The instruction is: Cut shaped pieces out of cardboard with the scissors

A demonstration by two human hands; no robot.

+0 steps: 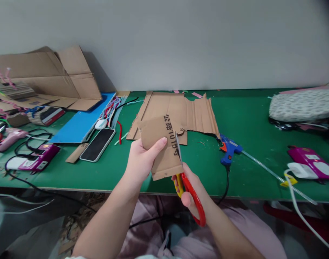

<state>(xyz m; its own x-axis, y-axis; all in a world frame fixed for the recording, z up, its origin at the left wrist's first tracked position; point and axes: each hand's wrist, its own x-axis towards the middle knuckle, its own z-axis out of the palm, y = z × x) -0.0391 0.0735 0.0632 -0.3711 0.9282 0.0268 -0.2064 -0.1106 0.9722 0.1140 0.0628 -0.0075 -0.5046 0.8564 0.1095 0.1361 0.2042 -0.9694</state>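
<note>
My left hand (143,156) grips a small piece of brown cardboard (159,140) with dark printed characters, its thumb lying on top. In my right hand (194,183) is a pair of scissors (194,201) with red and yellow handles. One metal blade shows over the right side of the cardboard piece, near the printing; the other blade is hidden beneath it. Behind both hands, a larger torn cardboard sheet (164,104) lies flat on the green table (251,115).
To the right are a blue glue gun (230,147) with a clear glue stick and a purple power strip (312,162). Leftward lie a phone (98,144), a blue board (75,124), pipe cleaners (110,109), another power strip (37,158) with cables, and folded cardboard (59,75).
</note>
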